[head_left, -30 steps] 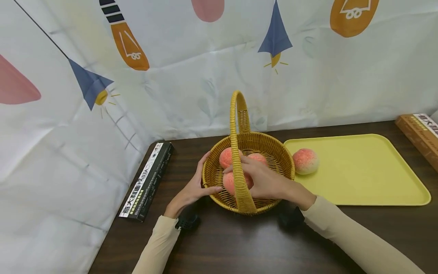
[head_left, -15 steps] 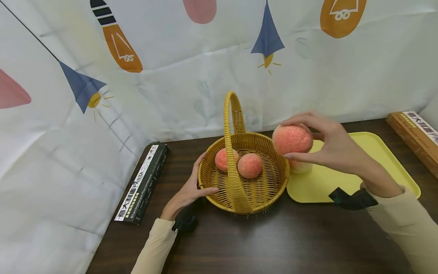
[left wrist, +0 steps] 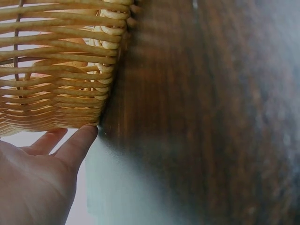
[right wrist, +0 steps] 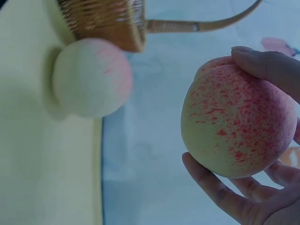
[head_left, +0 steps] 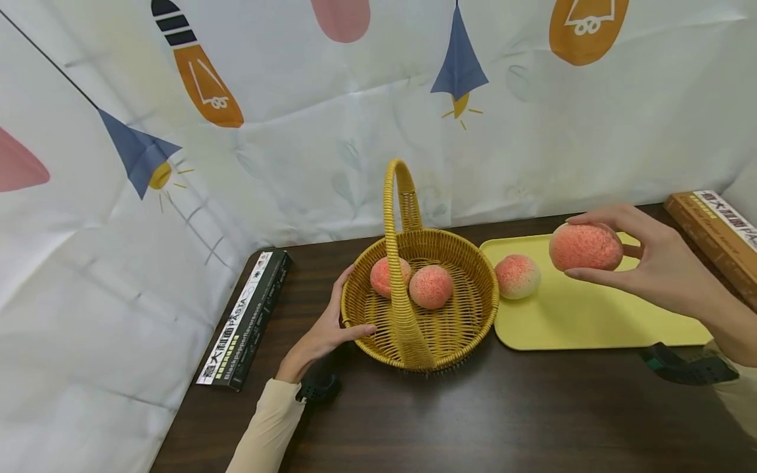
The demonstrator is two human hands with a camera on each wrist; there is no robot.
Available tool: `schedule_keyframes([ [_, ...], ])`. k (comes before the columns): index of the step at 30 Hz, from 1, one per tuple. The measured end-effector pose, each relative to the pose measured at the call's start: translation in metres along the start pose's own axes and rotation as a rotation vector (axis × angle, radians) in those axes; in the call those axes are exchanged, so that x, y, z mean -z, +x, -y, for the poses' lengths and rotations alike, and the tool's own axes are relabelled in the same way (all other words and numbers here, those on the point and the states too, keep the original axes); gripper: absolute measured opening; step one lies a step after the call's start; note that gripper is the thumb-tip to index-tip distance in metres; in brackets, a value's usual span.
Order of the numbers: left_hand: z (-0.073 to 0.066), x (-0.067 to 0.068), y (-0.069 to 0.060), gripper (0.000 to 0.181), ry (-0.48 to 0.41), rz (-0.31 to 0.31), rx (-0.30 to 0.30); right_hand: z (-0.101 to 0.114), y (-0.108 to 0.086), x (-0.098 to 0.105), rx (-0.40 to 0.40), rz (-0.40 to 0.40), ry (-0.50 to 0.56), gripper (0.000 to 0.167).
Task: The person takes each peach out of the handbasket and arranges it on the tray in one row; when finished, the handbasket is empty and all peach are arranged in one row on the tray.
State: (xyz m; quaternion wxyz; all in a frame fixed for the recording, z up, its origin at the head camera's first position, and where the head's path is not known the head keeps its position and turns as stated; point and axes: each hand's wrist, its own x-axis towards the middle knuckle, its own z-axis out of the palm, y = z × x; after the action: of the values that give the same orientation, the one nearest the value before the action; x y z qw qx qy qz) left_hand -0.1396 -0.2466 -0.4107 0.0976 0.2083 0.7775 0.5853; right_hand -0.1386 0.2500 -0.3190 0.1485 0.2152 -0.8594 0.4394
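A wicker basket (head_left: 473,263) with a tall handle holds two pink peaches (head_left: 431,287) in the head view. The left hand (head_left: 322,336) grips its left rim, thumb over the edge; the left wrist view shows fingers of this hand (left wrist: 51,168) against the woven side (left wrist: 56,98). Above the yellow tray (head_left: 568,322), the right hand (head_left: 668,266) holds a peach (head_left: 585,247) between thumb and fingers. In the right wrist view that peach (right wrist: 239,122) fills the grasp of the hand (right wrist: 262,197). Another peach (head_left: 517,276) lies at the tray's left end, beside the basket.
A black pasta box (head_left: 244,322) lies on the dark table (head_left: 473,414) at the left. At the right edge, a brown box (head_left: 715,236) lies behind the right hand. A patterned cloth (head_left: 296,177) hangs along the back and left side.
The right hand has lifted a peach out of the basket and carried it right, over the tray. The left hand has stayed on the rim. The head view has shifted slightly.
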Motion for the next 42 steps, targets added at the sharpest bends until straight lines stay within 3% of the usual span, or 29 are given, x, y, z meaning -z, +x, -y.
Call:
schedule_keyframes([
  [7,0.001,-0.001,-0.001,0.115,-0.011,0.005,0.011,-0.044,-0.002,-0.006,-0.106,0.075,-0.129,0.066],
  [14,0.001,-0.002,-0.002,0.116,-0.01,0.004,0.015,-0.071,-0.005,-0.016,-0.129,0.154,-0.162,0.064],
  [21,0.001,-0.003,-0.001,0.116,-0.026,0.005,0.008,-0.076,-0.005,-0.023,-0.149,0.219,-0.2,0.061],
  [26,0.001,-0.003,-0.002,0.115,-0.023,0.0,0.006,-0.076,-0.006,-0.022,-0.106,0.263,-0.159,0.062],
  [33,0.001,-0.001,-0.003,0.115,-0.012,-0.007,0.012,-0.078,-0.005,-0.023,0.018,0.26,-0.192,0.064],
  [39,0.002,-0.001,-0.001,0.114,-0.009,-0.003,0.013,-0.081,-0.002,-0.024,-0.026,0.241,-0.245,0.064],
  [42,0.003,0.0,0.0,0.114,-0.013,-0.004,0.011,-0.079,0.001,-0.027,-0.006,0.248,-0.261,0.068],
])
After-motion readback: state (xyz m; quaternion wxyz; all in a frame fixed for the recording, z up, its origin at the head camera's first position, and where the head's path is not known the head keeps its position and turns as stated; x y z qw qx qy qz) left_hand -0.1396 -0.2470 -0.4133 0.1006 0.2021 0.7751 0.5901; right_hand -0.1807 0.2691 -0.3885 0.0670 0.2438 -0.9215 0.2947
